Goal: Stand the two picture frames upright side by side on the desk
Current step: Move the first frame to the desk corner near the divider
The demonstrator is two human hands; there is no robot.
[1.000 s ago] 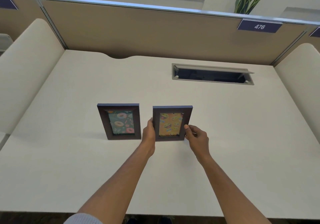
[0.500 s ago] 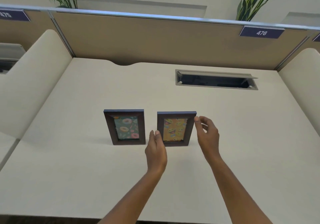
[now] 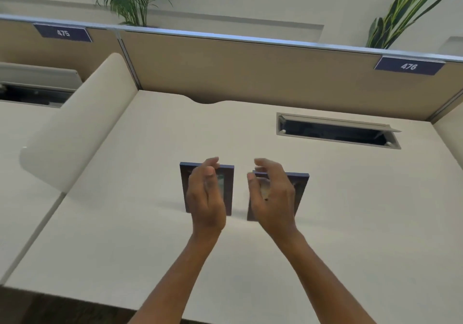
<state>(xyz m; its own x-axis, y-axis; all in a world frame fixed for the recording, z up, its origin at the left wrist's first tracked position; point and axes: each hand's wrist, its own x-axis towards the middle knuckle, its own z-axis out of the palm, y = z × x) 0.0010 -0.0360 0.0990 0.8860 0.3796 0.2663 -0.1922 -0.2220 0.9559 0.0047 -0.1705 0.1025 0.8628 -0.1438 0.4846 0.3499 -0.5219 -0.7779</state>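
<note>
1. Two picture frames stand upright side by side on the tabletop (image 3: 350,211), near its middle, with a narrow gap between them. Left frame (image 3: 226,188); right frame (image 3: 302,185). Each is largely hidden behind a hand.
2. Left hand (image 3: 205,198) is in front of the left frame, fingers loosely curled and spread, gripping nothing. Contact with the frame's top edge cannot be told; motion blur.
3. Right hand (image 3: 273,198) is in front of the right frame, likewise slack and empty, fingertips near the top edge.
4. Judgement: placement looks essentially done; the step in hand is the release and check.
5. To do it well: draw both hands straight toward the body, clear of the top edges, so no finger drags a frame forward. Watch for wobble. The rear props are not visible, so stability is unconfirmed.
6. If one leans, steady it by both side edges rather than pushing the top.
7. Count: frames, two; hands, two; cable hatch (image 3: 335,133) in the tabletop, one; number plates on the partition, two (475 (image 3: 62,33), 476 (image 3: 408,66)); plants behind, two.
</note>
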